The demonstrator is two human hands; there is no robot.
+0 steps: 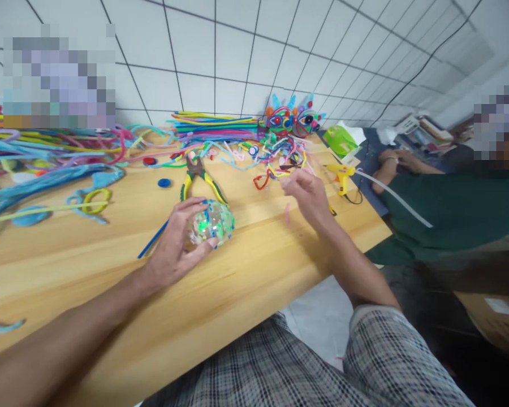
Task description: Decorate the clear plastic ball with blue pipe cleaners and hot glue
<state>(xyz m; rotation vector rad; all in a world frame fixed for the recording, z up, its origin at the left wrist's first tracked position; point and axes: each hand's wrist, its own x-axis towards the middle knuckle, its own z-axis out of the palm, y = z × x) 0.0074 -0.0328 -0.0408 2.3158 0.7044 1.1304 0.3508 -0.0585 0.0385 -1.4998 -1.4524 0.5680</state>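
Left hand (180, 240) curled around clear ball (221, 221).

The table (254, 271) is lit brightly, and the wall (190, 51) at the top is made pale by the light. Soft, fuzzy shadows are cast on the wood beside the right arm (356, 260). Little shiny spots can be seen on the clear ball (220, 223) near the middle. The lower right is left dim, almost black in places. Things at the far left and far right are smeared, and the right hand (307, 195) is blurred a little too. The wall's lines are slanted and stretched toward the corners. Parts of the upper left and right edge are hidden by big square blocks (59, 79).
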